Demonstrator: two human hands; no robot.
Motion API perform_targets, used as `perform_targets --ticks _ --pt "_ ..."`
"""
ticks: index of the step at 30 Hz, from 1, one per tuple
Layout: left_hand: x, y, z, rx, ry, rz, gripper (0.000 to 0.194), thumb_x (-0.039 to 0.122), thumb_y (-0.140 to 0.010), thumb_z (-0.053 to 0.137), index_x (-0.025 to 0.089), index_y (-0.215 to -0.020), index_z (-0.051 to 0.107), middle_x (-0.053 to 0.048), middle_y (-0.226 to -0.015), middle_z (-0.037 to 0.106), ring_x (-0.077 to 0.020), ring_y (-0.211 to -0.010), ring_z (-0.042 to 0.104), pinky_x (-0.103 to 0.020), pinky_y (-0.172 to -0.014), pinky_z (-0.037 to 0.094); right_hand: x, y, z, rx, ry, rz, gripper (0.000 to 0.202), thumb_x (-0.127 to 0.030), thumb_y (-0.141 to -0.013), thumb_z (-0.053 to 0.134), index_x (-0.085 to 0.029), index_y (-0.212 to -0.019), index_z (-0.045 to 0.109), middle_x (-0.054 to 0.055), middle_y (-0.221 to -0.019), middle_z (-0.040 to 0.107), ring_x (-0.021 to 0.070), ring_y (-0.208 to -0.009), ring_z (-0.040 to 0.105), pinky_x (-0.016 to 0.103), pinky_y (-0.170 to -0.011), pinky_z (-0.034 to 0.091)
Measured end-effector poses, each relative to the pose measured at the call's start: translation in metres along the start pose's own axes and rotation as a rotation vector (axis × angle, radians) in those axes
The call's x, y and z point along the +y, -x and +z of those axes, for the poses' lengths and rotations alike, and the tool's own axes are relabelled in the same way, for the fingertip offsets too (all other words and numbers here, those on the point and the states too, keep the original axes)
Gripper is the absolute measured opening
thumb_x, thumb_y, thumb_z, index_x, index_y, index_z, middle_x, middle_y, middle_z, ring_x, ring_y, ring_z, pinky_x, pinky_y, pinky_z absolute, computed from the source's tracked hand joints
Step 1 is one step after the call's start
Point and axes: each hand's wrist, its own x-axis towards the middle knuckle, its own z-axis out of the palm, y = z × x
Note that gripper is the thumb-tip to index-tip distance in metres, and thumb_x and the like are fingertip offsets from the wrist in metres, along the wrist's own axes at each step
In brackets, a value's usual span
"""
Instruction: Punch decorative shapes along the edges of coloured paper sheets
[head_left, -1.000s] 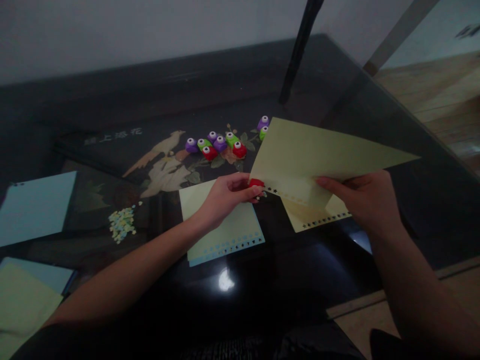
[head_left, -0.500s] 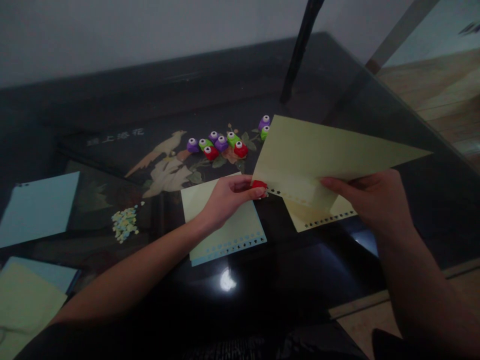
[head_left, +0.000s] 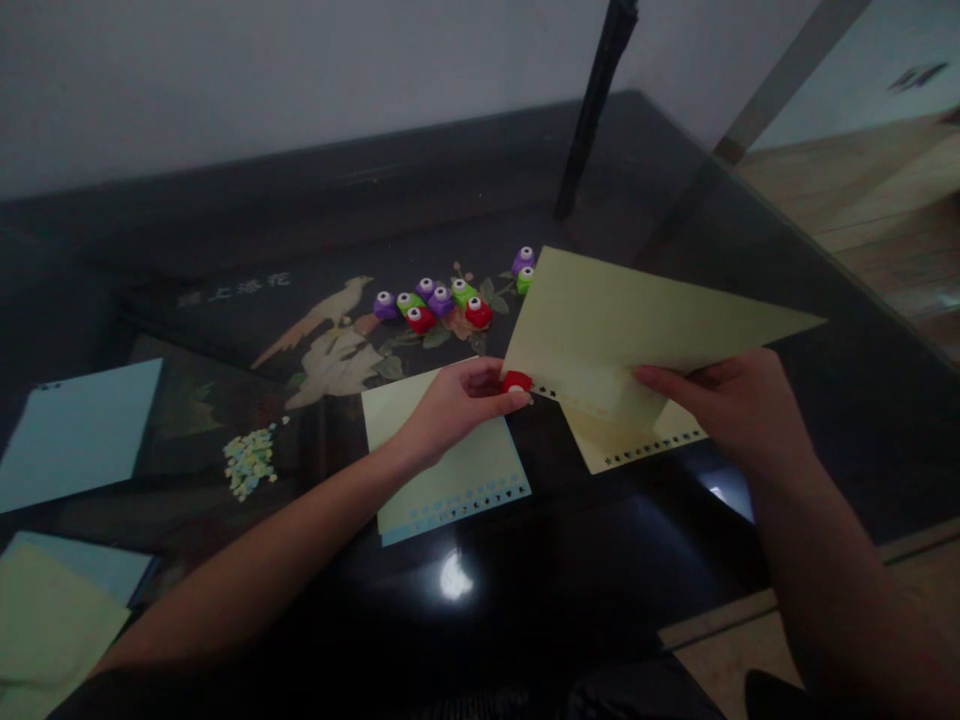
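Note:
My left hand (head_left: 469, 405) is closed round a red craft punch (head_left: 517, 382), thumb on its white button. The punch sits at the lower left corner of a pale yellow paper sheet (head_left: 600, 310), where a few small punched holes show beside it. My right hand (head_left: 739, 400) pinches that sheet by its lower edge and holds it raised and tilted above the table. Under my left hand lie yellow and blue sheets (head_left: 450, 480) with a row of punched shapes. Another punched yellow sheet (head_left: 645, 450) lies below the raised one, partly hidden.
Several purple, green and red punches (head_left: 435, 302) stand farther back, with a purple punch (head_left: 523, 260) near the raised sheet. Small paper cutouts (head_left: 250, 462) are heaped at left. Blue paper (head_left: 82, 430) and a yellow sheet (head_left: 52, 620) lie far left. A dark pole (head_left: 592, 120) rises behind.
The whole view has shifted slightly, so things sit a little lower. My left thumb now lies over the punch's button; the grip on punch and sheet is otherwise the same.

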Motion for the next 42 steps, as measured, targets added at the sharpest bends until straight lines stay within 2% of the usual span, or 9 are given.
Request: perform_targets --ticks 11,23,30,36,39,42 --pt "0.0 -0.002 -0.001 -0.048 0.031 -0.029 0.028 0.018 -0.07 0.073 0.014 -0.097 0.065 -0.006 -0.099 0.073 -0.0167 -0.091 0.068 -0.037 -0.092 0.048 -0.005 -0.002 0.003 0.023 -0.078 0.034 0.009 -0.035 -0.066 0.073 -0.027 -0.068 0.071 0.003 -0.08 0.075 0.0252 -0.076 0.07 0.041 -0.077 0.054" --pt "-0.005 -0.006 -0.004 -0.025 0.059 -0.064 0.042 0.01 -0.062 0.078 0.014 -0.099 0.058 -0.009 -0.1 0.071 -0.0194 -0.093 0.068 -0.042 -0.096 0.046 -0.008 -0.004 0.004 0.072 -0.127 0.083 0.01 -0.031 -0.064 0.073 -0.025 -0.072 0.072 0.003 -0.08 0.076 0.0255 -0.077 0.07 0.042 -0.076 0.055" --pt "-0.006 -0.003 -0.005 -0.093 0.018 0.0 0.045 0.009 -0.064 0.075 0.013 -0.104 0.056 -0.012 -0.11 0.067 -0.0192 -0.099 0.064 -0.041 -0.097 0.045 -0.003 -0.004 0.002 0.072 -0.209 0.175 0.013 -0.031 -0.064 0.075 -0.023 -0.074 0.073 0.003 -0.082 0.076 0.0244 -0.077 0.071 0.039 -0.073 0.056" --pt "0.005 0.004 -0.006 -0.153 -0.217 0.105 0.048 0.011 -0.067 0.069 0.015 -0.112 0.052 -0.013 -0.118 0.062 -0.0227 -0.106 0.061 -0.035 -0.081 0.054 -0.002 -0.004 0.002 0.115 -0.341 0.214 0.015 -0.029 -0.063 0.077 -0.025 -0.076 0.074 0.002 -0.082 0.076 0.0233 -0.077 0.071 0.038 -0.073 0.057" --pt "0.012 0.01 -0.008 -0.187 -0.526 0.178 0.052 0.012 -0.073 0.063 0.018 -0.123 0.049 -0.011 -0.118 0.062 -0.0221 -0.103 0.061 -0.034 -0.079 0.055 -0.003 -0.004 0.003 0.115 -0.395 0.213 0.012 -0.028 -0.062 0.078 -0.027 -0.073 0.074 0.0 -0.079 0.076 0.0234 -0.075 0.071 0.039 -0.072 0.057" --pt "0.016 0.016 -0.009 -0.233 -0.859 0.269 0.052 0.014 -0.079 0.056 0.019 -0.13 0.046 -0.011 -0.123 0.06 -0.0233 -0.103 0.06 -0.039 -0.088 0.051 -0.003 -0.005 0.004 0.119 -0.406 0.201 0.012 -0.026 -0.061 0.078 -0.028 -0.072 0.074 0.0 -0.08 0.076 0.0235 -0.077 0.071 0.04 -0.074 0.057"
